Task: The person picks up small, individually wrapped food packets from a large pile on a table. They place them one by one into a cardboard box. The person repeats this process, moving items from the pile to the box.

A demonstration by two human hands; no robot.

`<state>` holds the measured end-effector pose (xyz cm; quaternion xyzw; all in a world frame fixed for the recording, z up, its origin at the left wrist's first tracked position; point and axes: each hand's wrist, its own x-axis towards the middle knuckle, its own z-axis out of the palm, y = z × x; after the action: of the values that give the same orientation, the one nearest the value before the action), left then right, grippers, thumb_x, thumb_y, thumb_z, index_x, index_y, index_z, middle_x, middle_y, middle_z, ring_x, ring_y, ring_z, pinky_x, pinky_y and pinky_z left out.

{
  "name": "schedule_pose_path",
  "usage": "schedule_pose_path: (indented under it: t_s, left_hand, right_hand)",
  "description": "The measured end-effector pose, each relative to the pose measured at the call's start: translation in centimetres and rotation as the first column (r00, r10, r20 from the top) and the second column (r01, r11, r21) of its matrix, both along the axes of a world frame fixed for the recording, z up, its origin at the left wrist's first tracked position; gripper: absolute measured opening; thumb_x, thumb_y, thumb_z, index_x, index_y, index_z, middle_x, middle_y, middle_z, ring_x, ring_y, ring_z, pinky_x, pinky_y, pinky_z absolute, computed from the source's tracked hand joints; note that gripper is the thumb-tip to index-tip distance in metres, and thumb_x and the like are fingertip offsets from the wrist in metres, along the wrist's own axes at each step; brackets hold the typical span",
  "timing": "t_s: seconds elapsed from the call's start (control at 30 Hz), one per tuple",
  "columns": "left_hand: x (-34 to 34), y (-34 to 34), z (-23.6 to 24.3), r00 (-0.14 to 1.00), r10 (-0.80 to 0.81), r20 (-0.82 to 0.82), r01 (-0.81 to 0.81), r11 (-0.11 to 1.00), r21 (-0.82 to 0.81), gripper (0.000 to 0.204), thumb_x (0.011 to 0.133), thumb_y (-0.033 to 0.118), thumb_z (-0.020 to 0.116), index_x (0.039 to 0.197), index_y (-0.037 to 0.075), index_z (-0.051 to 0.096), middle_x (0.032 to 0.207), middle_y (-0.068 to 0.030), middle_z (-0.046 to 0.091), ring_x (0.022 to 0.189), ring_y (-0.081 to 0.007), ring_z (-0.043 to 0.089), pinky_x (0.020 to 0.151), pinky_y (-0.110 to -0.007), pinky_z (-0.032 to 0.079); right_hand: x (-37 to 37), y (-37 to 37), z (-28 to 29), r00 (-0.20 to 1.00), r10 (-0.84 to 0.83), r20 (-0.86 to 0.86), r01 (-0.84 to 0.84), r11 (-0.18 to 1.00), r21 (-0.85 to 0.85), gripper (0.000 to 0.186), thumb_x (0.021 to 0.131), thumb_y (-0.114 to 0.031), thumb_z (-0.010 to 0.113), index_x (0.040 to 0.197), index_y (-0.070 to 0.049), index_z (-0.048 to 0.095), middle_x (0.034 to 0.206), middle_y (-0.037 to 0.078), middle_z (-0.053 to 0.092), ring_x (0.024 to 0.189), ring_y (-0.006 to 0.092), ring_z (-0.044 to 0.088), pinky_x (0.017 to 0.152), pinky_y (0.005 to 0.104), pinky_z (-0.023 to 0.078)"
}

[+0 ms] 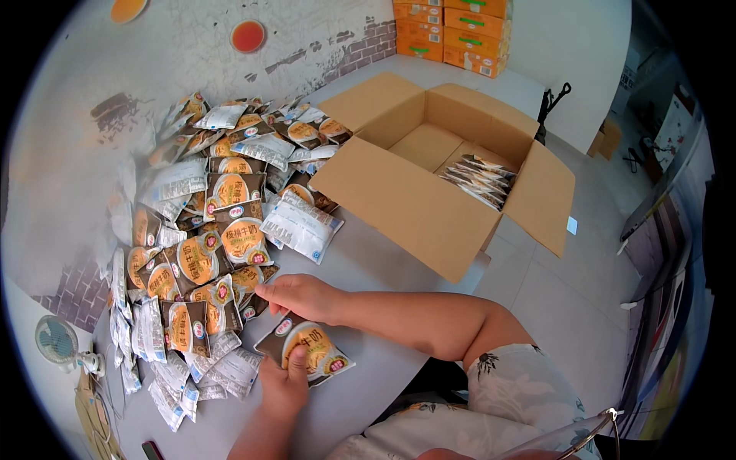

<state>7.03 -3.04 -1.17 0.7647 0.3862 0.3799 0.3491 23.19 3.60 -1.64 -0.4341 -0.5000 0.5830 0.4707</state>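
Observation:
A brown and white pouch (320,354) with a picture of a round bowl or cup lies in my left hand (284,387). The thumb presses on its front, and the other fingers are mostly hidden beneath. My right hand (303,297) reaches to the near right edge of a big heap of similar pouches (195,257). Its finger and thumb are closed at the edge of another brown pouch (249,277), partly covered by the hand. Some pouches in the heap show the picture side. Others lie with the pale printed back up, such as one silvery pouch (303,226).
An open cardboard box (410,207) stands beyond my right arm, flaps spread, with a row of pouches (481,181) in its near right corner. Orange cartons (477,38) are stacked at the back. A small fan (57,340) stands left; a phone-like dark object (152,450) lies at the table's near edge.

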Motion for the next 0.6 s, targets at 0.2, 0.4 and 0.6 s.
schedule_pose_path:
  t_s: [0.2,0.4,0.6]
  left_hand:
    - [-1.1,0.9,-0.4,0.946,0.249,0.206,-0.160,0.915,-0.370,0.043,0.097,0.030,0.051,0.119,-0.007,0.049,0.106,-0.0109,0.060,0.093,-0.0157,0.057,0.079,-0.029,0.047]
    - [-1.1,0.8,-0.1,0.971,0.147,0.189,-0.093,0.960,-0.266,0.045,0.097,0.031,0.050,0.121,-0.007,0.048,0.109,-0.0120,0.059,0.095,-0.0177,0.058,0.081,-0.031,0.047]
    - [-1.6,0.5,-0.7,0.988,0.081,0.131,-0.069,0.993,-0.096,0.034,0.097,0.025,0.049,0.114,-0.004,0.055,0.104,-0.0121,0.062,0.092,-0.0229,0.061,0.081,-0.034,0.047]
  right_hand:
    - [-0.1,-1.3,1.6,0.979,0.100,0.178,-0.109,0.993,0.042,0.051,0.087,-0.054,0.059,0.082,-0.004,0.058,0.073,0.001,0.055,0.068,0.0078,0.050,0.059,0.0252,0.042]
    - [0.0,-1.9,2.4,0.985,0.151,0.085,-0.152,0.988,0.008,0.047,0.088,-0.049,0.060,0.084,-0.003,0.059,0.074,0.000,0.056,0.066,0.0066,0.050,0.058,0.0241,0.043]
    - [-0.2,-1.9,1.9,0.988,0.157,-0.007,-0.157,0.982,-0.105,0.046,0.094,-0.047,0.052,0.091,-0.002,0.061,0.081,0.001,0.059,0.072,0.0076,0.053,0.064,0.0256,0.046]
